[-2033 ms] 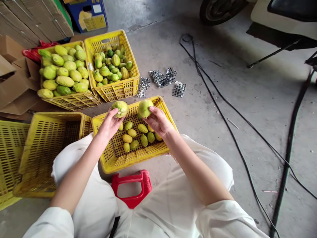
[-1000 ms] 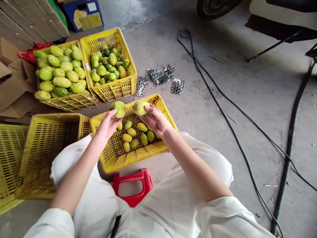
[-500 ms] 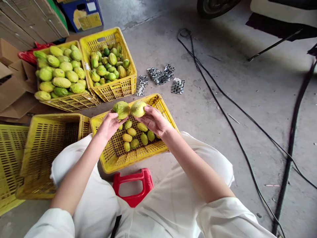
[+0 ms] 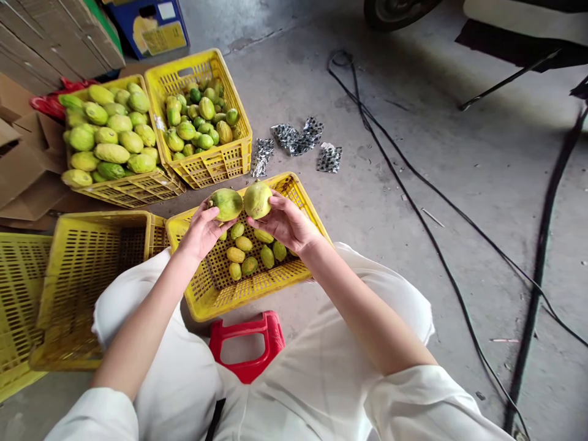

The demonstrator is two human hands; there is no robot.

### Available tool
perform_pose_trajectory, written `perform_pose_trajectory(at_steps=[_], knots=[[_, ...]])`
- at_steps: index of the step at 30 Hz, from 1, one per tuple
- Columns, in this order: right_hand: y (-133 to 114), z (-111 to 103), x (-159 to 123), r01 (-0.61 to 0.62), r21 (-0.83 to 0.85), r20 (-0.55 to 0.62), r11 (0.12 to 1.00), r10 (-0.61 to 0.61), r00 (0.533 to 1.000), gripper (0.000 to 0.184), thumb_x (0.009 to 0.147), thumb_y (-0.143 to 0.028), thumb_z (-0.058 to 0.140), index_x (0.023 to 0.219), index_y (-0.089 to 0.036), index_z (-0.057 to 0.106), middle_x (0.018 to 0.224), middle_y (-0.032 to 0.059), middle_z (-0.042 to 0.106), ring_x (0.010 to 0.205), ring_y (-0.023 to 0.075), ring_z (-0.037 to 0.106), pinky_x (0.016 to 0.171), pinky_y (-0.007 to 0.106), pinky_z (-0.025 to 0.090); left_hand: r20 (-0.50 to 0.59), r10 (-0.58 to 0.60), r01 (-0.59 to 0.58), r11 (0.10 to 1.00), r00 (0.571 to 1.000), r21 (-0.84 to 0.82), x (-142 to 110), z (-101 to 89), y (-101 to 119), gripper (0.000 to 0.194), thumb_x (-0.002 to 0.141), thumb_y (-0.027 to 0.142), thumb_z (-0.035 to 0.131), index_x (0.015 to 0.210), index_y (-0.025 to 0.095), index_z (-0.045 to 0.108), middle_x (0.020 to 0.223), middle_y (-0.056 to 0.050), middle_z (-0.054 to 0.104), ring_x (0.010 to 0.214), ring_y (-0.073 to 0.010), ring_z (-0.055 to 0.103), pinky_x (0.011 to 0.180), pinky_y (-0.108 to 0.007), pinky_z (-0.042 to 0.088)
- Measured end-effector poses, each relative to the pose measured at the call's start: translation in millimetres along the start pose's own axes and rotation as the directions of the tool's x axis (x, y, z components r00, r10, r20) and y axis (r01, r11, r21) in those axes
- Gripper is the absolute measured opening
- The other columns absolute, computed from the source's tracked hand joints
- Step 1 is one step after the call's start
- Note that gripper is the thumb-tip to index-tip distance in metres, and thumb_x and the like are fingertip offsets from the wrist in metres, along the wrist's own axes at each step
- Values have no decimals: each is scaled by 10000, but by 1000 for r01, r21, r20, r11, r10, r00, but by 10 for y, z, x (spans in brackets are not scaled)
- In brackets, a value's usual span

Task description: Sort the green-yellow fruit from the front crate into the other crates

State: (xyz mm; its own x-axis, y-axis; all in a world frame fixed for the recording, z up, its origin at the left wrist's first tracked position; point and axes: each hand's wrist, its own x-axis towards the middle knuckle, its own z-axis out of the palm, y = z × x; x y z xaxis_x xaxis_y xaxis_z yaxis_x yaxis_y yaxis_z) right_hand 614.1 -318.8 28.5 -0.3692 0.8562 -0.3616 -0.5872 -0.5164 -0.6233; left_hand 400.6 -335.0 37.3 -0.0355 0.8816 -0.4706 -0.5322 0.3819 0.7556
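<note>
My left hand (image 4: 203,228) grips a plump green-yellow fruit (image 4: 228,204), lemon-like in shape, with its stem end toward the left. In my right hand (image 4: 287,223) is a paler, rounder green-yellow fruit (image 4: 258,199), held between thumb and fingers. The two fruits are side by side, almost touching, above the far part of a yellow plastic crate (image 4: 243,299). Several smaller green and yellow fruits (image 4: 249,265) lie on the crate's perforated floor; my hands hide part of it.
Behind stand two yellow crates filled with fruit, a left one (image 4: 138,195) and a right one (image 4: 215,168). Yellow crates (image 4: 68,288) sit at left. Crumpled patterned wrappers (image 4: 296,138), black cables (image 4: 413,177) and a red plastic stool (image 4: 271,337) are on the floor.
The fruit in my right hand has turned, so its stem end now points up. The left fruit has turned slightly, showing its stem at the left. Both hands stay in place.
</note>
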Motion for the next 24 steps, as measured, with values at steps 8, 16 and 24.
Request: perform_pose_trajectory(at_steps=[8, 16, 24], knots=[[5, 25, 15, 56, 13, -20, 998, -56, 998, 563, 647, -434, 1097, 1048, -333, 716, 1167, 11, 842, 1289, 308, 800, 1116, 444, 717, -86, 61, -67, 996, 994, -61, 74, -35, -25, 509, 765, 201, 867, 1251, 289, 742, 1128, -14, 867, 1074, -194, 826, 1018, -288, 664], [-28, 29, 7, 13, 49, 3, 999, -14, 1000, 534, 712, -321, 995, 1190, -301, 757, 1144, -24, 844, 967, 196, 808, 948, 355, 743, -120, 21, -32, 995, 993, -90, 111, -61, -44, 449, 772, 256, 860, 1212, 241, 776, 1051, -35, 865, 1002, -198, 811, 986, -296, 664], [72, -126, 132, 42, 50, -72, 998, -39, 997, 418, 755, -401, 1042, 1033, -260, 763, 1065, 29, 837, 1080, 215, 797, 899, 289, 678, -48, -38, 36, 998, 998, -53, 41, -22, 14, 445, 765, 275, 829, 1207, 241, 795, 1135, -77, 881, 1194, -292, 828, 1149, -467, 664]])
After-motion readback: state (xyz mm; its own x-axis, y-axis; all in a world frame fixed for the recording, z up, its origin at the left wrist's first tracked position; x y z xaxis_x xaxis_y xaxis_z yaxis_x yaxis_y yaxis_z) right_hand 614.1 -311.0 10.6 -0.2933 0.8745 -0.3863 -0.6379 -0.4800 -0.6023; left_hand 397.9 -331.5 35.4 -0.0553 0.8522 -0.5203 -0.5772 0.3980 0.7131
